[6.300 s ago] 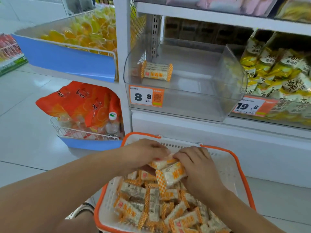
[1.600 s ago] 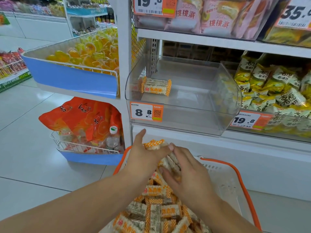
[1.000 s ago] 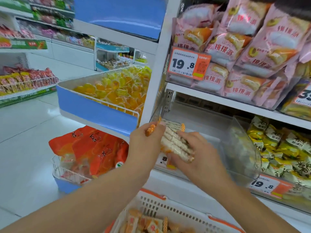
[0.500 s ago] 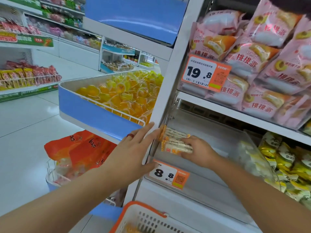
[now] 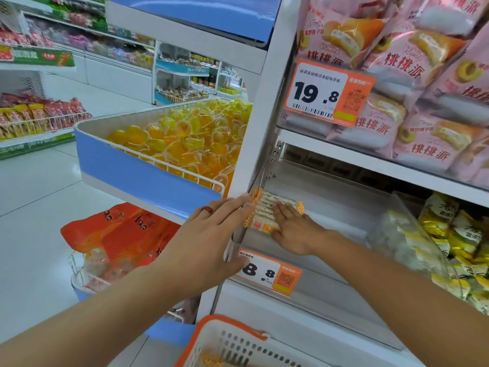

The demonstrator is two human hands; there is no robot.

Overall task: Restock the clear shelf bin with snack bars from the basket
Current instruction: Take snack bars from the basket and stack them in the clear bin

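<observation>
Fingers (image 5: 232,207) of our left hand (image 5: 203,245) lie straight against the bin (image 5: 330,295), right hand (image 5: 296,229) flat on bars (image 5: 264,210) at twelve o'clock from the "8.8" tag (image 5: 267,272).

Both forearms are bare, with no sleeve showing on either. The left hand (image 5: 203,242) wears a red ring (image 5: 207,209) on one finger. The right hand (image 5: 296,230) shows no ring or band.

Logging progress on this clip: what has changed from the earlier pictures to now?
Both hands lifted a bunch of snack bars from the basket into the clear bin. The left hand has let go and rests flat on the bin's outside; the right hand presses the bars down. The price tags are unchanged.
</observation>
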